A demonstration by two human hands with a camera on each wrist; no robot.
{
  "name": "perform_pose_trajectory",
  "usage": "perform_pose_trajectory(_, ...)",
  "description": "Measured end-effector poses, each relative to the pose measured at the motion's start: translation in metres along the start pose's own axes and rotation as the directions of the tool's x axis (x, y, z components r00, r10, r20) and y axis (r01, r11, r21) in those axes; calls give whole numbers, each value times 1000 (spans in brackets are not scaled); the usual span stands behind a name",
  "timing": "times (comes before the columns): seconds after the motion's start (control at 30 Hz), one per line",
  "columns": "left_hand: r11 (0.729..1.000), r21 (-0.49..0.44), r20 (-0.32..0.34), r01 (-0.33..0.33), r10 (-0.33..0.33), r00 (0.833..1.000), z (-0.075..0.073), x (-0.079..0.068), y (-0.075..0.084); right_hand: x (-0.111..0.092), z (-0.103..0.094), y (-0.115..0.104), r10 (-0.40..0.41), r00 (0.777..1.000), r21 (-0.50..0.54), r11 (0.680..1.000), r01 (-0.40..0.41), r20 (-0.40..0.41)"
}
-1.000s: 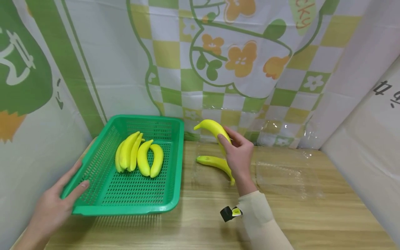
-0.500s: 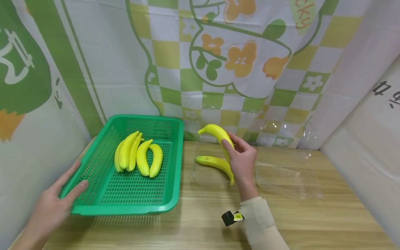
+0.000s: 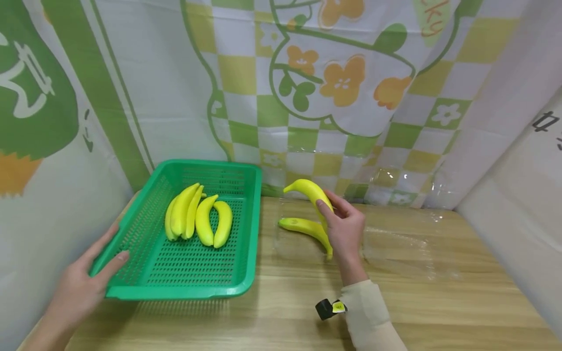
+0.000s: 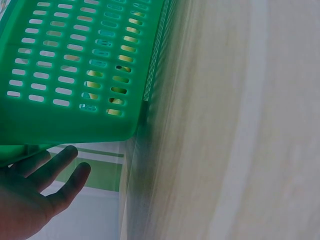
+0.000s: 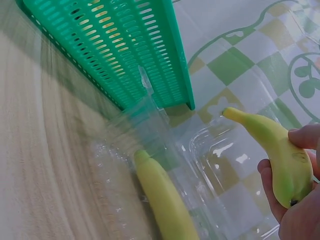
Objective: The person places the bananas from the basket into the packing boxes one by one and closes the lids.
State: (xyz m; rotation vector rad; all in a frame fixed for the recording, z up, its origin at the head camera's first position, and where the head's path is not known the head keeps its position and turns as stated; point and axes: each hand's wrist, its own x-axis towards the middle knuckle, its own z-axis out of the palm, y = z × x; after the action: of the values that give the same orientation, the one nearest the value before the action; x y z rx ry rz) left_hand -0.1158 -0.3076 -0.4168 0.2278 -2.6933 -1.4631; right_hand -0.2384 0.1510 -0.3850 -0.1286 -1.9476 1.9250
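Note:
My left hand (image 3: 81, 282) grips the left rim of a green perforated plastic basket (image 3: 180, 292), thumb over the edge and fingers outside it. Several yellow bananas (image 3: 180, 214) lie inside, toward the back. To the right of the basket, my right hand (image 3: 347, 231) holds another banana (image 3: 309, 189) between thumb and fingers, its stem pointing left. Below that, a greenish-tipped banana (image 3: 305, 226) lies in a clear plastic clamshell box (image 3: 287, 248). The box's raised lid (image 5: 220, 150) shows behind the held banana in the right wrist view.
More clear plastic packaging (image 3: 399, 248) sits to the right on the wooden table (image 3: 285, 321), partly raised against the back. A patterned cloth (image 3: 237, 78) hangs close behind the table, and pale panels stand at both sides.
My right hand has shifted slightly down and to the right with the banana, lower over the box. My left hand keeps its grip on the basket rim.

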Motion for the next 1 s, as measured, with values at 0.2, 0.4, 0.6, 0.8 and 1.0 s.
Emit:
perform_pose_trajectory(0.2,1000,13,-1,1,-1,1000,0,1,-2,3,0,-2,-13,1000,-19,1000,13,-1)
perform_pose_trajectory(0.4,1000,11,10,17,-17,1000,-2,2,-2,4,3,1,5,1000,-25,1000,-4,12)
perform_pose_trajectory(0.6,999,-7,-6,46,-46,999,-4,0,-7,4,6,4,16,1000,-54,998,-14,27)
perform_pose_trajectory(0.8,999,-6,-3,35,-35,999,-4,-1,-6,5,4,8,6,999,-122,993,-2,35)
perform_pose_trajectory(1.0,999,27,-16,21,-20,1000,0,2,-4,4,0,12,16,998,-164,986,-6,62)
